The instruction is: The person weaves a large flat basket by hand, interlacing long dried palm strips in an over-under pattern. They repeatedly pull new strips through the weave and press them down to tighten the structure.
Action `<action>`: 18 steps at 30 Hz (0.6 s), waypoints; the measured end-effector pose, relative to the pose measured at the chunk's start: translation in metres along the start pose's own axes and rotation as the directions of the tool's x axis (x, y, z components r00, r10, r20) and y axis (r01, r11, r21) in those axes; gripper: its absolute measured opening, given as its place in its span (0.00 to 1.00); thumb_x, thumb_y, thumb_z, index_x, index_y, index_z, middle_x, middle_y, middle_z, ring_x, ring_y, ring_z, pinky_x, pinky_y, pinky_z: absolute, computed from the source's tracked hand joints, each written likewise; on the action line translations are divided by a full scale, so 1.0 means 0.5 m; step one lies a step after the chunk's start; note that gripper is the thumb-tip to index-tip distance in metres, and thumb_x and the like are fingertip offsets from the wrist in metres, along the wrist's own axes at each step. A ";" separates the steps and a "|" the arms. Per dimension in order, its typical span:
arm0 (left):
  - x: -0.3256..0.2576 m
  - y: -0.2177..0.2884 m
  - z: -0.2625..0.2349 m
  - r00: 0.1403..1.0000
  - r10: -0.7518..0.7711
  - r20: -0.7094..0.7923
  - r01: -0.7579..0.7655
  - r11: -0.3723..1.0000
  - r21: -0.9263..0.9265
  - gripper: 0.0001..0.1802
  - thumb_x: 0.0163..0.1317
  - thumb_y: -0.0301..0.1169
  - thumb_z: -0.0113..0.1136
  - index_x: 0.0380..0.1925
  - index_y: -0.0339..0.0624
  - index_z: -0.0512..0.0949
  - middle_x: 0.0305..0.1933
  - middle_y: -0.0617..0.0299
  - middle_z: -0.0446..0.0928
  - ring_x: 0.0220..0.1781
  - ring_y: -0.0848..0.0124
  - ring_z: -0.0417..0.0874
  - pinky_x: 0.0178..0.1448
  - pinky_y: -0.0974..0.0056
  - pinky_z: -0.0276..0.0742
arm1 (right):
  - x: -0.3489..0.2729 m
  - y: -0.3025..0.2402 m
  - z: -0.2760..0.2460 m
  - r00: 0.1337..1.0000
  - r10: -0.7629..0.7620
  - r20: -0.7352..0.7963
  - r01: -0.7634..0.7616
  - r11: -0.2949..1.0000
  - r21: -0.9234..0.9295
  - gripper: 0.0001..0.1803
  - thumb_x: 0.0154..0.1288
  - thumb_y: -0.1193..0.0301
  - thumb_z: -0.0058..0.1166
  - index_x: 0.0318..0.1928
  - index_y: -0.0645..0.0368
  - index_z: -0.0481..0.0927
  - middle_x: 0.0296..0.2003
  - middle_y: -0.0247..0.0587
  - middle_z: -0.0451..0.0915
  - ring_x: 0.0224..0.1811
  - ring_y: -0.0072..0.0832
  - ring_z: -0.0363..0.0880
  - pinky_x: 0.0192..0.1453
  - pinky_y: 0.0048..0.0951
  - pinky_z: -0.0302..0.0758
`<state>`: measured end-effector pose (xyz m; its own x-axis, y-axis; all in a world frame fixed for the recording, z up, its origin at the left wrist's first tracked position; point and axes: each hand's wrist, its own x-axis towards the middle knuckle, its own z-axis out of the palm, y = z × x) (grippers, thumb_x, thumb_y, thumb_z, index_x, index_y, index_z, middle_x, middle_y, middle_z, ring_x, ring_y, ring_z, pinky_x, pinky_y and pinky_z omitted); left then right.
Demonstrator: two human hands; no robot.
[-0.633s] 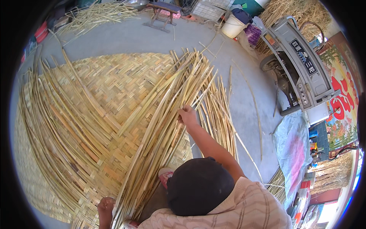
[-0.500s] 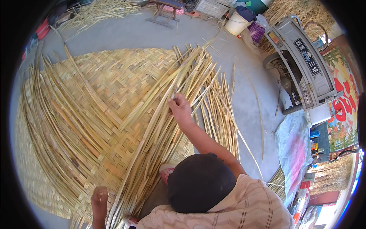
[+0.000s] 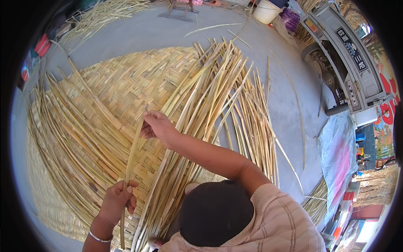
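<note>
A single flat reed strip (image 3: 132, 158) runs between my two hands over the woven mat (image 3: 168, 69). My right hand (image 3: 158, 129) pinches the strip's far end between thumb and fingers. Closer to me, my left hand (image 3: 116, 201) grips it lower down, and its tail hangs below that hand. To the left of the strip, many long loose reed strips (image 3: 79, 138) fan out from the woven part. A thick bundle of split reeds (image 3: 210, 101) lies under my right forearm and across the mat's right side.
More reeds (image 3: 256, 126) lie on the grey floor to the right, beside a grey three-wheeled vehicle (image 3: 352, 63). A pile of straw strips (image 3: 105, 17) sits at the far left. At the back are a white bucket (image 3: 266, 11) and a small wooden stool (image 3: 178, 12). Plastic sheeting (image 3: 336, 147) lies right.
My right hand has moved left from the bundle, and my left hand has come forward. A reed strip is now held between both. The whole view has shifted slightly.
</note>
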<state>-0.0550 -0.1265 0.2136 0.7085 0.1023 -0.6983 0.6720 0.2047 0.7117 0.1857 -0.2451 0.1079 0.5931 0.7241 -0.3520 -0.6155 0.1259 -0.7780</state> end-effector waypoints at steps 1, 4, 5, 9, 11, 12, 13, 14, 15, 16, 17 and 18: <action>0.005 0.008 -0.001 1.000 -0.016 -0.018 0.017 0.997 0.070 0.16 0.71 0.36 0.48 0.50 0.33 0.73 0.21 0.60 0.75 0.18 0.74 0.74 0.25 0.72 0.71 | 0.030 0.002 -0.036 0.996 -0.034 -0.083 0.028 0.997 -0.078 0.15 0.75 0.59 0.44 0.37 0.56 0.74 0.29 0.36 0.78 0.28 0.25 0.79 0.34 0.28 0.79; 0.013 0.012 -0.015 0.991 -0.028 -0.132 0.050 0.984 0.170 0.13 0.71 0.33 0.48 0.44 0.33 0.75 0.18 0.62 0.73 0.16 0.77 0.71 0.23 0.73 0.68 | 0.154 -0.040 -0.210 0.845 -0.231 -0.482 -0.011 0.894 -0.448 0.13 0.72 0.64 0.46 0.44 0.61 0.76 0.32 0.41 0.80 0.30 0.28 0.78 0.36 0.29 0.79; 0.011 0.009 -0.025 0.990 -0.020 -0.140 0.045 0.983 0.177 0.13 0.71 0.33 0.48 0.45 0.33 0.75 0.19 0.62 0.73 0.16 0.77 0.71 0.23 0.73 0.68 | 0.185 -0.057 -0.275 0.713 -0.414 -0.566 -0.013 0.799 -0.601 0.18 0.67 0.64 0.44 0.44 0.66 0.79 0.34 0.58 0.82 0.38 0.47 0.82 0.43 0.42 0.78; -0.007 -0.037 -0.076 0.964 -0.108 -0.243 0.159 0.967 0.200 0.14 0.68 0.33 0.52 0.45 0.32 0.76 0.23 0.57 0.76 0.20 0.71 0.76 0.26 0.69 0.72 | 0.287 -0.152 -0.465 0.513 -0.482 -0.711 -0.229 0.721 -0.654 0.18 0.63 0.65 0.46 0.47 0.64 0.78 0.45 0.62 0.80 0.51 0.52 0.79 0.56 0.43 0.74; -0.019 -0.072 -0.109 0.943 -0.153 -0.296 0.214 0.958 0.188 0.14 0.68 0.34 0.53 0.44 0.32 0.76 0.23 0.56 0.77 0.22 0.68 0.77 0.28 0.66 0.74 | 0.313 -0.192 -0.502 0.502 -0.514 -0.695 -0.281 0.663 -0.693 0.19 0.62 0.65 0.48 0.49 0.65 0.77 0.47 0.61 0.79 0.53 0.52 0.78 0.58 0.43 0.73; -0.021 -0.093 -0.123 0.935 -0.152 -0.320 0.221 0.957 0.190 0.14 0.68 0.35 0.53 0.43 0.33 0.76 0.21 0.58 0.76 0.20 0.69 0.76 0.27 0.67 0.74 | 0.324 -0.210 -0.511 0.494 -0.518 -0.698 -0.312 0.644 -0.699 0.19 0.62 0.65 0.50 0.49 0.65 0.77 0.48 0.61 0.79 0.54 0.52 0.77 0.59 0.43 0.73; -0.024 -0.114 -0.136 0.927 -0.153 -0.342 0.228 0.955 0.190 0.14 0.68 0.36 0.52 0.42 0.34 0.77 0.20 0.60 0.75 0.19 0.70 0.75 0.25 0.67 0.74 | 0.336 -0.227 -0.517 0.486 -0.511 -0.709 -0.312 0.656 -0.687 0.19 0.61 0.65 0.51 0.49 0.65 0.77 0.48 0.60 0.80 0.54 0.52 0.77 0.58 0.43 0.73; -0.025 -0.135 -0.147 0.947 -0.152 -0.283 0.182 0.980 0.083 0.15 0.69 0.36 0.52 0.48 0.38 0.74 0.33 0.54 0.74 0.23 0.69 0.76 0.25 0.68 0.74 | 0.349 -0.242 -0.522 0.478 -0.502 -0.721 -0.313 0.670 -0.674 0.19 0.61 0.66 0.52 0.49 0.66 0.77 0.47 0.60 0.80 0.53 0.53 0.78 0.58 0.42 0.73; -0.025 -0.151 -0.157 0.964 -0.145 -0.224 0.142 0.989 -0.027 0.17 0.69 0.36 0.52 0.55 0.43 0.72 0.46 0.48 0.73 0.27 0.67 0.77 0.24 0.69 0.75 | 0.362 -0.254 -0.529 0.469 -0.488 -0.736 -0.315 0.686 -0.656 0.19 0.60 0.66 0.53 0.48 0.66 0.77 0.47 0.60 0.80 0.53 0.53 0.78 0.58 0.42 0.73; -0.025 -0.160 -0.169 0.978 -0.129 -0.164 0.106 0.985 -0.138 0.22 0.69 0.36 0.51 0.62 0.48 0.70 0.59 0.43 0.73 0.31 0.66 0.78 0.24 0.69 0.76 | 0.375 -0.269 -0.539 0.464 -0.443 -0.767 -0.342 0.709 -0.617 0.20 0.60 0.66 0.53 0.48 0.67 0.77 0.47 0.59 0.80 0.53 0.53 0.78 0.57 0.42 0.74; -0.028 -0.169 -0.174 0.963 -0.161 -0.218 0.144 0.985 -0.090 0.19 0.70 0.35 0.49 0.59 0.45 0.71 0.59 0.42 0.73 0.30 0.68 0.78 0.23 0.71 0.75 | 0.389 -0.284 -0.554 0.458 -0.394 -0.797 -0.370 0.731 -0.573 0.20 0.60 0.65 0.54 0.48 0.67 0.77 0.47 0.59 0.80 0.53 0.53 0.78 0.56 0.41 0.74; -0.032 -0.179 -0.171 0.944 -0.188 -0.273 0.182 0.982 -0.045 0.18 0.71 0.34 0.47 0.57 0.43 0.73 0.59 0.42 0.72 0.30 0.70 0.78 0.23 0.73 0.74 | 0.403 -0.299 -0.572 0.456 -0.356 -0.816 -0.386 0.747 -0.542 0.20 0.60 0.65 0.54 0.48 0.68 0.76 0.47 0.58 0.81 0.52 0.52 0.79 0.56 0.41 0.75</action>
<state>-0.1448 -0.0635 0.1547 0.4836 0.3235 -0.8133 0.7796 0.2633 0.5682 0.5455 -0.3119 0.0045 0.9130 -0.2680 -0.3075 -0.4071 -0.5529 -0.7270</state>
